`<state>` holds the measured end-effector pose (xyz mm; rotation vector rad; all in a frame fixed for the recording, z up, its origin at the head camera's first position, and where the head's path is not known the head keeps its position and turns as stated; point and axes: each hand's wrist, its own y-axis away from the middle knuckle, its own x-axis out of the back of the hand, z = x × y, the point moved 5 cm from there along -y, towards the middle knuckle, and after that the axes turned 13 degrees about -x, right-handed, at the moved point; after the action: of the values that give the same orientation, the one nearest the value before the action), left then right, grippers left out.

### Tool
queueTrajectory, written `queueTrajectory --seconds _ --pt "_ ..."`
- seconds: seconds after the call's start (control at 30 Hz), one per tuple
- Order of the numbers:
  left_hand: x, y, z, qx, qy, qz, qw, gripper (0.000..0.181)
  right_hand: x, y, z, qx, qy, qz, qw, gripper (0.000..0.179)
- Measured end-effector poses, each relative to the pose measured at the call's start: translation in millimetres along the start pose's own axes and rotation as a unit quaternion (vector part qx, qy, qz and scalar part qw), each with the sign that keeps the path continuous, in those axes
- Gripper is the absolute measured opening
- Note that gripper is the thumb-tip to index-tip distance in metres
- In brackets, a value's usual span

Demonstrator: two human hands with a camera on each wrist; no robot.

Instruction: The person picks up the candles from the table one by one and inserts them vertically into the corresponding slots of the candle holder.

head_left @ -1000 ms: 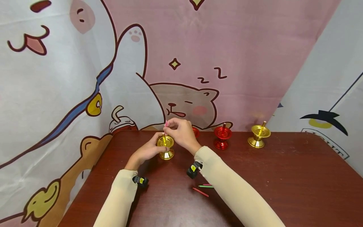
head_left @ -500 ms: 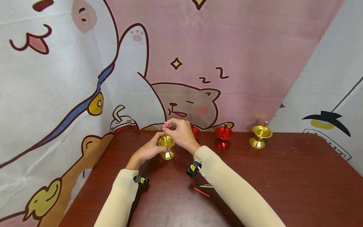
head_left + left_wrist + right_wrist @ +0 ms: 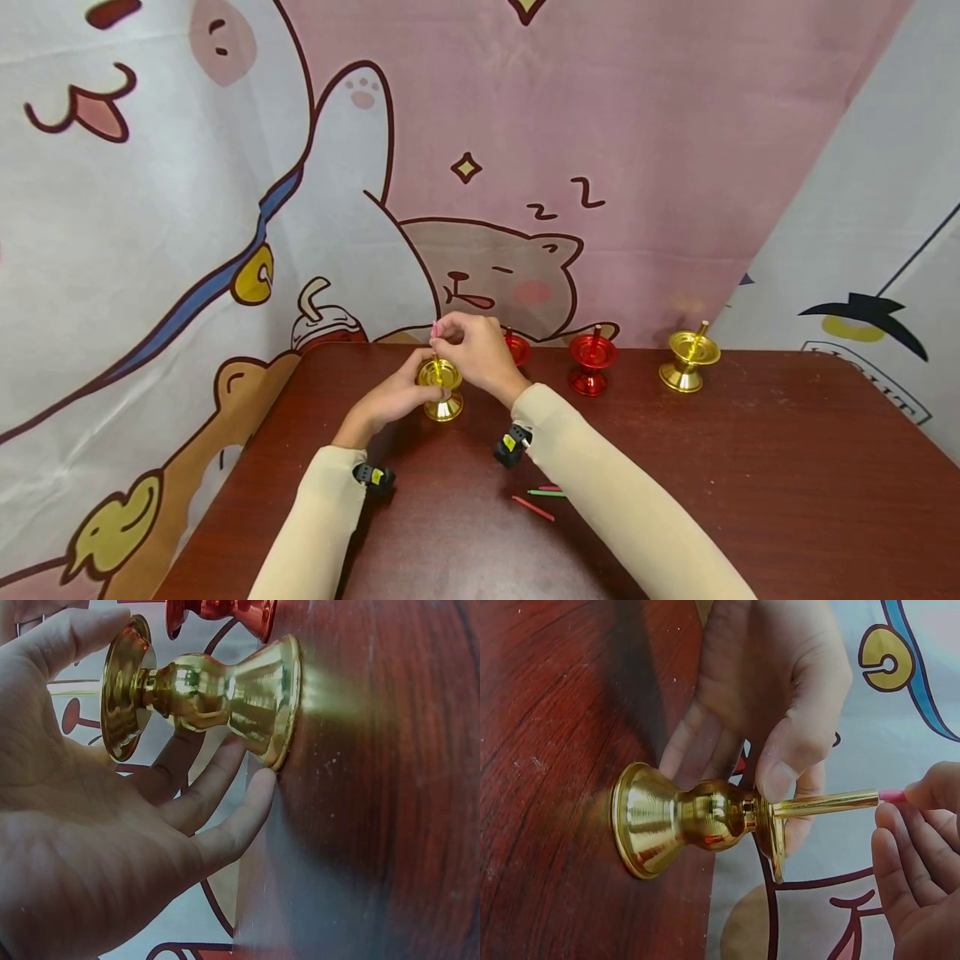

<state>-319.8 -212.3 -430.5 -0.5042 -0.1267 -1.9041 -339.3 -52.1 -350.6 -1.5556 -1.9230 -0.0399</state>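
A gold candle holder [image 3: 444,408] with a dish, a tall tube and a flared base stands upright on the table at its far left. My left hand [image 3: 384,402] holds it by the dish, thumb [image 3: 780,780] on the rim and other fingers spread behind the stem. My right hand [image 3: 483,354] pinches a slim pink candle [image 3: 892,796] between thumb and fingertips. This candle is in line with the mouth of the gold tube [image 3: 832,803] and meets it; fingers hide most of the candle, and how deep it sits I cannot tell.
Right of my hands stand a red holder [image 3: 517,350], partly hidden by the right hand, another red holder [image 3: 591,354] and a gold one [image 3: 686,360]. Loose red [image 3: 534,508], green [image 3: 546,493] and pink [image 3: 550,487] candles lie near the right forearm. A printed cloth [image 3: 660,150] hangs behind the table.
The pink candle has shifted from just right of the tube's top to in line with it. My left hand keeps its hold on the gold holder. The head view has moved slightly.
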Motion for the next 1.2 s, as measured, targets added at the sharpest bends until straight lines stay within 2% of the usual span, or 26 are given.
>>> queueTrajectory --seconds 0.33,0.57,1.2 --pt "0.4 -0.2 0.2 0.001 0.001 -0.002 1.0000 0.074 -0.7 0.4 -3.2 0.031 0.029 -0.002 0.9991 0.006" --pt "0.4 -0.1 0.9 0.000 -0.002 -0.002 1.0000 0.074 -1.4 0.5 -1.9 0.042 0.026 -0.005 0.9988 0.004" --pt "0.2 -0.3 -0.8 0.002 0.000 -0.002 1.0000 0.075 -2.5 0.2 2.8 0.048 0.021 -0.015 0.9985 0.002"
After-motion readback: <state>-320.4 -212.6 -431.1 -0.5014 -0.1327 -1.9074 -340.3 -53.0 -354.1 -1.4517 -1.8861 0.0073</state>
